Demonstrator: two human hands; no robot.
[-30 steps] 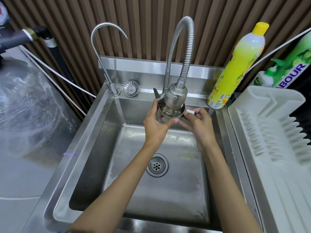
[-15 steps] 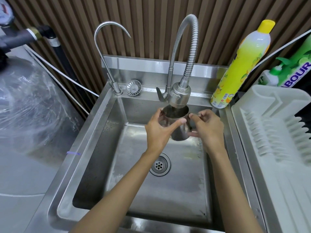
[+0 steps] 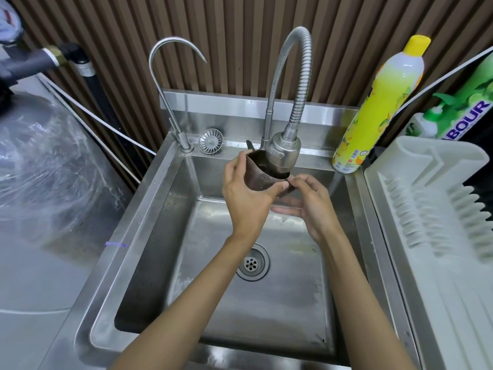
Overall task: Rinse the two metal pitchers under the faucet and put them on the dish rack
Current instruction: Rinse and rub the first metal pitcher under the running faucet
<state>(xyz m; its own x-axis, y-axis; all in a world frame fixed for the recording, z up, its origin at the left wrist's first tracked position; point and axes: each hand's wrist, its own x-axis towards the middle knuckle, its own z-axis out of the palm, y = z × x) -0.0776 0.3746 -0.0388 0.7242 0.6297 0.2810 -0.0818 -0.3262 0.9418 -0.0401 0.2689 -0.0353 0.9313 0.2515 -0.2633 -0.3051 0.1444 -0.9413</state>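
Small shiny metal pitcher (image 3: 262, 180) top middle of frame, tipped, mouth right under round silver faucet head (image 3: 283, 153). Left hand (image 3: 248, 201) fingers (image 3: 236, 166) curled round its body. Right hand (image 3: 313, 209) pinches its right edge, other fingers flat below. Water hard to see. Good rinse: turn slowly, tip out over steel sink (image 3: 149, 236). Faucet head close to rim, so lower first. White plastic dish rack (image 3: 426, 209) at right has room; tall yellow soap bottle (image 3: 373, 116) near path.
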